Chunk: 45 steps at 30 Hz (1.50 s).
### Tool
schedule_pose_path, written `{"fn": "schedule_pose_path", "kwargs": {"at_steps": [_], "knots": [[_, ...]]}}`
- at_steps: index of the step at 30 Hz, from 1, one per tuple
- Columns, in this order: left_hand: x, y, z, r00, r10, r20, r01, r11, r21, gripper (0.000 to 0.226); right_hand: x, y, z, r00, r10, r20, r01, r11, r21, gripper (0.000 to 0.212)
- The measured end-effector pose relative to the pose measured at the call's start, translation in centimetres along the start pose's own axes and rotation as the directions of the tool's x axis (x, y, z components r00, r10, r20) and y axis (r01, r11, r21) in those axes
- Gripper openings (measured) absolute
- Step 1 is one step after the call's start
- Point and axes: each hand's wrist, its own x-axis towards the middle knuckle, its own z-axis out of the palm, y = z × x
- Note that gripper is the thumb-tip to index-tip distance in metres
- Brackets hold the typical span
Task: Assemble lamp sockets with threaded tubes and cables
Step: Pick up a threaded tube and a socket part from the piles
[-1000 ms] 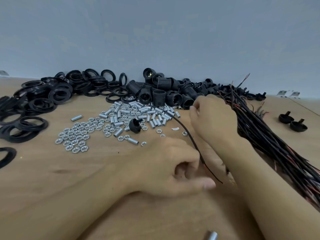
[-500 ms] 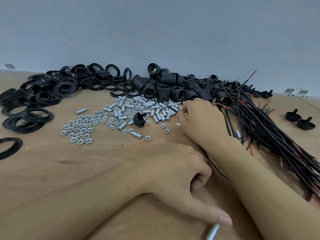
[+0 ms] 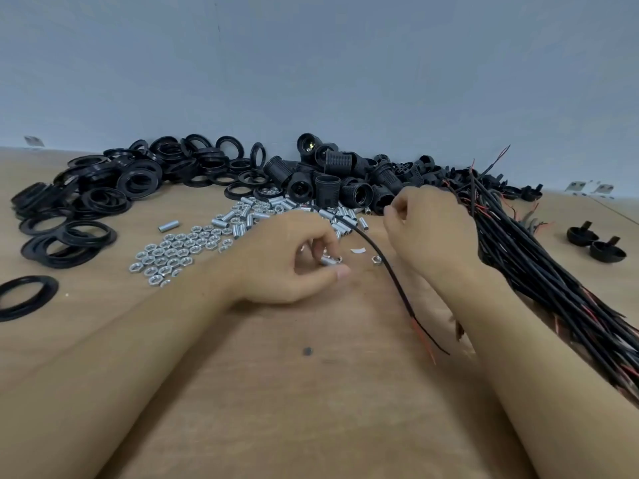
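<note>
One threaded tube [image 3: 331, 260] sits pinched in the fingers [image 3: 340, 272] of the left hand [image 3: 287, 259], low over the wooden surface [image 3: 276, 392] just in front of the heap of loose tubes [image 3: 276, 212]. A single black cable [image 3: 377, 252] curves from that heap past the tube, its red and black stripped ends [image 3: 427, 344] lying near the right forearm. The right hand [image 3: 427, 233] hovers beside the cable bundle [image 3: 539, 271], thumb and forefinger drawn together; whether they hold a strand cannot be told.

The step in hand looks like threading the cable through the tube. To do it well, the tube's bore should be turned toward the cable's end and both wire tips kept together so neither snags on the rim.

Compared with half a second ago, the left hand has come forward from the near edge and now carries the tube that lay there, while the right hand has lifted off the surface. Lamp sockets [image 3: 332, 181], rings [image 3: 114, 188] and nuts [image 3: 173, 252] lie beyond.
</note>
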Motion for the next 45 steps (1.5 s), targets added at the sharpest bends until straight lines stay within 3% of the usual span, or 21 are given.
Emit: {"fn": "schedule_pose_path", "kwargs": {"at_steps": [2,4,8,12,16,21,28,31,39,45], "knots": [[0.4,-0.2,0.5,0.997,0.046,0.054,-0.05,0.997,0.063,0.029,-0.3,-0.2,0.8,0.998,-0.02,0.058,0.019,1.0,0.023,0.023],[0.9,-0.7,0.8,0.998,0.059,0.035,-0.064,0.989,0.131,0.012,-0.5,-0.4,1.7,0.991,-0.055,0.119,0.049,0.997,0.054,0.023],[1.2,-2.5,-0.1,0.981,0.003,-0.195,0.033,0.983,0.183,0.007,-0.7,-0.9,3.0,0.936,-0.273,0.223,0.247,0.959,0.136,0.031],[1.0,-4.5,-0.2,0.981,-0.177,-0.075,0.19,0.952,0.241,0.024,-0.6,-1.9,3.9,0.836,-0.433,0.338,0.413,0.901,0.135,0.041],[1.3,-4.6,0.3,0.972,-0.223,-0.07,0.233,0.944,0.235,0.028,-0.3,-1.8,3.7,0.852,-0.433,0.295,0.401,0.901,0.164,0.032],[1.6,-4.5,0.7,0.957,-0.254,-0.143,0.284,0.922,0.264,0.012,-0.5,-2.0,3.2,0.884,-0.391,0.255,0.365,0.919,0.147,0.023],[1.7,-4.6,0.8,0.926,-0.342,-0.16,0.374,0.887,0.271,0.012,-0.7,-1.8,3.1,0.91,-0.325,0.257,0.299,0.945,0.134,0.03],[1.7,-4.4,0.7,0.919,-0.359,-0.166,0.392,0.881,0.264,0.005,-0.4,-1.4,3.2,0.924,-0.286,0.254,0.267,0.958,0.106,0.021],[1.5,-4.2,0.6,0.935,-0.31,-0.172,0.341,0.919,0.197,0.014,-0.4,-1.2,2.2,0.925,-0.319,0.206,0.318,0.947,0.04,0.022],[1.5,-4.0,0.9,0.949,-0.201,-0.245,0.224,0.972,0.07,0.007,-0.4,-1.1,2.5,0.909,-0.293,0.297,0.308,0.951,-0.006,0.021]]}}
